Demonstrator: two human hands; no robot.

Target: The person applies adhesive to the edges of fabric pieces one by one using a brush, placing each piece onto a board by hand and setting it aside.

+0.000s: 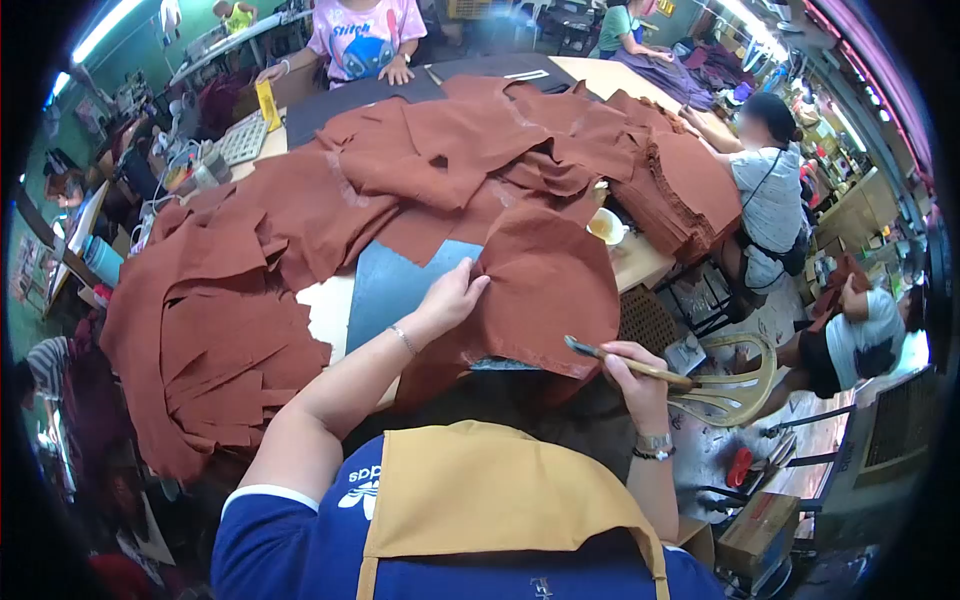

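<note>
Desk (pixel 645 263) largely hidden by uncountable rust cloths (pixel 215 330) | one panel (pixel 550 285) pinched by left hand (pixel 447 298) at near edge | one brush (pixel 583 347) gripped by right hand (pixel 637 378) | one cup (pixel 606 228), partly hidden, near right corner

Russet cloth (pixel 550 285), rippled, slanted wooden-handled brush (pixel 676 378) near its edge

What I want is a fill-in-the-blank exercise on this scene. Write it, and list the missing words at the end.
1. The left hand touches brown cloth, while the right hand grips a ____.
2. The yellow apron is worn over a ____ shirt.
3. Of the two hands, the ____ one is nearer the dark bracelet.

Missing words: brush; blue; right.
</note>
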